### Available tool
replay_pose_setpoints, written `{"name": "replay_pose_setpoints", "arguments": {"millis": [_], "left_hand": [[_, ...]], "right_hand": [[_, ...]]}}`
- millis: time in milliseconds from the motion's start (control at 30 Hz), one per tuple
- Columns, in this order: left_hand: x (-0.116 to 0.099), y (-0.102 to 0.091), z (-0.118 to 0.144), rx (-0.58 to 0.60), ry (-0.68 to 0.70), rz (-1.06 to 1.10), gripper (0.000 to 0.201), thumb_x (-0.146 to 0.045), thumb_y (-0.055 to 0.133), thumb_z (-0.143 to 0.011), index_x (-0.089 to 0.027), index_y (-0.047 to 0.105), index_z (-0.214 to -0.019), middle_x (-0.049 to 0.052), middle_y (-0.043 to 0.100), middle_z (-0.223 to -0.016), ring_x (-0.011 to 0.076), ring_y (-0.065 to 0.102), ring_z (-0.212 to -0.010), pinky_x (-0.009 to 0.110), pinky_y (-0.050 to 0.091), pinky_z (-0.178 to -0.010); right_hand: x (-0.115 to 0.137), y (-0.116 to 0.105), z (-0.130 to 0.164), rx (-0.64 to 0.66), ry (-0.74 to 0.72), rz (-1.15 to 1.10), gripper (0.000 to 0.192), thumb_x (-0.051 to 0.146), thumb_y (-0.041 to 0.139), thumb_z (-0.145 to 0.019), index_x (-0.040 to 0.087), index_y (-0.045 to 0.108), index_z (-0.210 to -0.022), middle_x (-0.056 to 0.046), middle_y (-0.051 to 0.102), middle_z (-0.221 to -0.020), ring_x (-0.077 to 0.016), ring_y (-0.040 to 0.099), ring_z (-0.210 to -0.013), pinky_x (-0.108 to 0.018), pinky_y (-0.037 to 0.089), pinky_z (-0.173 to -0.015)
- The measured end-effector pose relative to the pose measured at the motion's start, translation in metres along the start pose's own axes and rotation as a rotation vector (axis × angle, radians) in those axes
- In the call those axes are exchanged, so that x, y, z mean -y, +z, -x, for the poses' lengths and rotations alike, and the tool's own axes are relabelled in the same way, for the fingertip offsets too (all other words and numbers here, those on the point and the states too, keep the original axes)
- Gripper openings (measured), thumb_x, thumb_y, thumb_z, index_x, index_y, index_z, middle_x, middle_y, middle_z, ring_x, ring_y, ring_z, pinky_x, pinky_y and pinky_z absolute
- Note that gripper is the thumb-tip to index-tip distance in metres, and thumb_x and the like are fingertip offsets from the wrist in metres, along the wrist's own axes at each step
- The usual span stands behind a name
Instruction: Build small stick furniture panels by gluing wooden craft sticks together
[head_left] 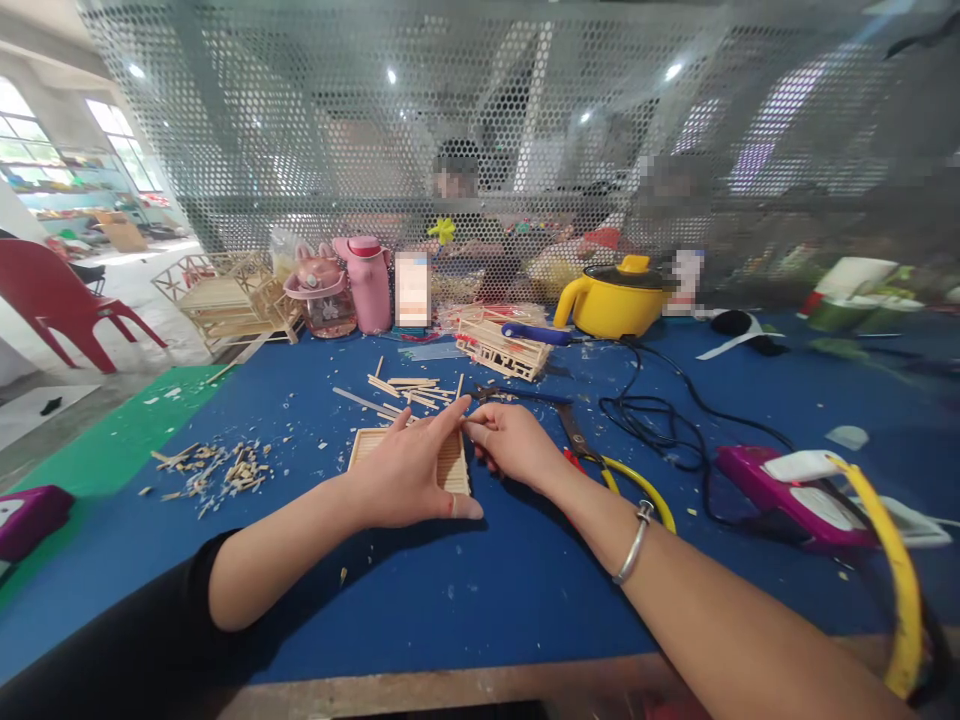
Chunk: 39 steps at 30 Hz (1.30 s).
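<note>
Wooden slat panel (453,462) flat on the blue surface (480,590), left hand (409,475) spread upon it, forefinger at its far right corner, right hand (512,443) beside that corner, grip pinched on the panel's edge, loose sticks (409,390) beyond the panel, cutters (600,460) right of it.

I saw a perforated metal screen (315,130) behind the blue worktop (480,590), a red chair (56,300) at its left edge, bright windows (22,130) beyond.
</note>
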<state>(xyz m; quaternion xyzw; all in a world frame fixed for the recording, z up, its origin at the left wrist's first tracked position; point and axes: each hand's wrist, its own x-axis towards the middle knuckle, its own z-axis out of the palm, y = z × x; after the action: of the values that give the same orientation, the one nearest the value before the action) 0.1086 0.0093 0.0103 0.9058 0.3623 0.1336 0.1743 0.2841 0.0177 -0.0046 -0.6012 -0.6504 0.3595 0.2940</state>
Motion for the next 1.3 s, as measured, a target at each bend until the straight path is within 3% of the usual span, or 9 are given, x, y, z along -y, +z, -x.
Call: {"name": "replay_pose_setpoints", "arguments": {"millis": [167, 400, 600, 700, 767, 933, 1000, 1133, 1300], "left_hand": [[0.000, -0.001, 0.000, 0.004, -0.004, 0.006, 0.104, -0.065, 0.060, -0.066, -0.024, 0.005, -0.145, 0.014, 0.046, -0.139, 0.0318, 0.040, -0.129, 0.058, 0.010, -0.109], [0.000, 0.001, -0.001, -0.003, 0.006, 0.028, 0.113, -0.062, 0.062, -0.066, -0.021, -0.006, -0.145, 0.017, 0.045, -0.139, 0.0311, 0.039, -0.130, 0.059, 0.011, -0.109], [0.003, -0.008, 0.003, -0.038, 0.009, 0.049, 0.127, -0.071, 0.066, -0.054, -0.022, -0.008, -0.145, 0.019, 0.015, -0.152, 0.0368, 0.019, -0.137, 0.061, 0.013, -0.108], [0.011, -0.018, 0.020, -0.048, 0.023, 0.007, 0.115, -0.071, 0.062, -0.059, -0.026, 0.000, -0.145, 0.015, 0.024, -0.151, 0.0364, 0.023, -0.136, 0.064, 0.009, -0.107], [0.022, -0.025, 0.034, -0.144, 0.032, -0.013, 0.104, -0.068, 0.061, -0.064, -0.029, 0.008, -0.144, 0.012, 0.031, -0.148, 0.0349, 0.029, -0.134, 0.062, 0.009, -0.108], [0.058, -0.030, 0.067, -0.420, -0.141, 0.121, 0.064, -0.053, 0.053, -0.081, -0.026, 0.032, -0.135, 0.008, 0.055, -0.130, 0.0286, 0.051, -0.118, 0.049, 0.037, -0.102], [0.072, -0.026, 0.074, -0.350, -0.147, 0.191, 0.072, -0.053, 0.058, -0.077, -0.026, 0.029, -0.137, 0.009, 0.051, -0.134, 0.0291, 0.049, -0.120, 0.046, 0.040, -0.101], [0.084, -0.015, 0.078, -0.054, -0.075, 0.193, 0.110, -0.055, 0.072, -0.063, -0.030, 0.003, -0.145, 0.009, 0.024, -0.151, 0.0331, 0.033, -0.132, 0.047, 0.034, -0.106], [0.082, -0.012, 0.077, -0.045, -0.118, 0.207, 0.111, -0.054, 0.070, -0.065, -0.032, -0.004, -0.145, 0.009, 0.029, -0.149, 0.0327, 0.036, -0.131, 0.047, 0.035, -0.105]], "right_hand": [[0.003, -0.012, 0.006, -0.101, -0.007, 0.085, 0.017, 0.030, 0.051, -0.079, 0.019, 0.054, -0.067, 0.002, 0.058, -0.054, -0.0096, 0.051, -0.044, -0.021, 0.038, -0.046], [0.003, -0.005, 0.011, 0.119, -0.025, 0.094, 0.029, 0.034, 0.053, -0.078, 0.018, 0.052, -0.055, 0.002, 0.057, -0.049, -0.0080, 0.047, -0.039, -0.021, 0.035, -0.042], [0.006, -0.002, 0.013, 0.167, 0.002, 0.068, 0.027, 0.037, 0.050, -0.081, 0.018, 0.052, -0.062, 0.003, 0.056, -0.053, -0.0070, 0.045, -0.039, -0.020, 0.034, -0.039], [0.007, -0.003, 0.013, 0.181, 0.020, 0.064, 0.026, 0.039, 0.050, -0.081, 0.018, 0.054, -0.065, 0.003, 0.055, -0.054, -0.0071, 0.046, -0.041, -0.019, 0.036, -0.040], [0.007, -0.003, 0.014, 0.188, 0.027, 0.067, 0.026, 0.039, 0.050, -0.082, 0.018, 0.054, -0.066, 0.003, 0.055, -0.055, -0.0075, 0.046, -0.043, -0.019, 0.037, -0.042], [0.005, -0.003, 0.014, 0.197, 0.041, 0.089, 0.028, 0.041, 0.047, -0.084, 0.019, 0.053, -0.067, 0.003, 0.055, -0.057, -0.0083, 0.047, -0.046, -0.020, 0.038, -0.046], [0.006, -0.003, 0.014, 0.187, 0.046, 0.101, 0.028, 0.041, 0.046, -0.085, 0.019, 0.054, -0.068, 0.003, 0.055, -0.058, -0.0086, 0.048, -0.048, -0.020, 0.038, -0.048], [0.009, -0.002, 0.014, 0.176, 0.053, 0.122, 0.028, 0.039, 0.046, -0.085, 0.019, 0.054, -0.067, 0.003, 0.056, -0.059, -0.0093, 0.049, -0.051, -0.021, 0.038, -0.050], [0.010, -0.001, 0.014, 0.182, 0.072, 0.130, 0.028, 0.040, 0.047, -0.085, 0.019, 0.054, -0.067, 0.003, 0.056, -0.060, -0.0095, 0.049, -0.052, -0.021, 0.038, -0.051]]}}
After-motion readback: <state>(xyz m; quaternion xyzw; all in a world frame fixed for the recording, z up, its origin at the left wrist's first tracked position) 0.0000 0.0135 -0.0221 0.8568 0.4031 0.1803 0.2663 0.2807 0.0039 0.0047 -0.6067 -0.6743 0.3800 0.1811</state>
